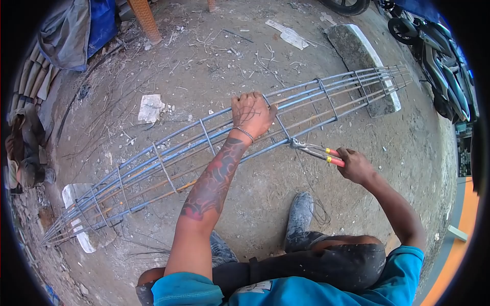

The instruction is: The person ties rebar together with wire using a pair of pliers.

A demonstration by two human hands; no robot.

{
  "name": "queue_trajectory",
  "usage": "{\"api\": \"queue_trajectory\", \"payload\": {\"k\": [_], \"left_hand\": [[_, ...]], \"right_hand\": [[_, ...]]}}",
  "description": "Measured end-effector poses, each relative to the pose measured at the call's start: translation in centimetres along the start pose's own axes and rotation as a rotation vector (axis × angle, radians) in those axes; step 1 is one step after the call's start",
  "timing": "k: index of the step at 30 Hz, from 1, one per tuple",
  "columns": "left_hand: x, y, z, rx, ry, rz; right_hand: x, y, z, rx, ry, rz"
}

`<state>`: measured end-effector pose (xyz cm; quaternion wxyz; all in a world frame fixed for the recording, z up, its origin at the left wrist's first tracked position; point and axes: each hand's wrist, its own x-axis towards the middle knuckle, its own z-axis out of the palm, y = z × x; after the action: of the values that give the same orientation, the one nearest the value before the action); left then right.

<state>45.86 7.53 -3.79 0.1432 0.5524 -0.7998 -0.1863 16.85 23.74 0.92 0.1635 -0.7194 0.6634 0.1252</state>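
A long cage of steel bars (pixel 168 160) with square stirrups lies slantwise across the ground in front of me. My left hand (pixel 251 113) is closed over the bars near the cage's middle, beside a stirrup. In my right hand (pixel 356 166) are pincers (pixel 311 148) with red and yellow handles, gripped at the handle ends. The pincers' jaws touch the near lower bar where a stirrup crosses it, to the right of my left hand.
Concrete blocks (pixel 363 56) (pixel 86 224) bear the cage at both ends. A motorcycle (pixel 434 61) stands at the upper right. Loose wire (pixel 320 211) lies by my boot (pixel 300 214). A blue tarp (pixel 102 25) is at the upper left.
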Motion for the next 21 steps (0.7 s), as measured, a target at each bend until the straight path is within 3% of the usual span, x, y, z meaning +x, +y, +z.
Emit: {"api": "queue_trajectory", "payload": {"k": [2,4,6,8,12,13,14,15,17,18,21], "left_hand": [[-0.4,-0.4,2.0,0.089,0.276,0.105],[-3.4,4.2,-1.2,-0.010,0.479,0.370],[-6.0,8.9,-0.4,-0.385,0.167,0.847],[-7.3,12.0,3.8,-0.287,-0.066,0.885],[-6.8,12.1,7.4,-0.219,-0.046,0.776],[-7.2,11.5,7.4,-0.292,0.181,0.885],[-7.5,10.9,7.4,-0.362,0.407,0.989],[-7.6,10.6,7.3,-0.362,0.398,0.997],[-8.0,10.2,7.2,-0.406,0.446,1.060],[-8.2,9.6,7.4,-0.301,0.181,1.056],[-7.9,6.7,1.9,-0.325,0.177,1.074]], "right_hand": [[-0.4,-0.2,-0.5,-0.040,0.014,0.000],[-0.8,-0.7,-1.2,-0.085,0.027,-0.003],[-2.6,-2.4,-1.7,-0.193,0.087,0.036],[-4.3,-4.4,-2.0,-0.225,0.110,0.054],[-6.2,-8.3,-3.4,-0.198,0.134,0.079],[-6.8,-9.2,-4.6,-0.127,0.108,0.059],[-6.5,-9.4,-6.3,0.134,-0.194,0.138],[-6.3,-8.9,-5.8,0.145,-0.193,0.143],[-6.0,-7.4,-4.1,1.718,-0.679,0.501],[-5.8,-7.2,-3.1,1.819,-0.757,0.416],[-5.7,-8.4,-0.7,1.843,-0.803,0.495]]}}
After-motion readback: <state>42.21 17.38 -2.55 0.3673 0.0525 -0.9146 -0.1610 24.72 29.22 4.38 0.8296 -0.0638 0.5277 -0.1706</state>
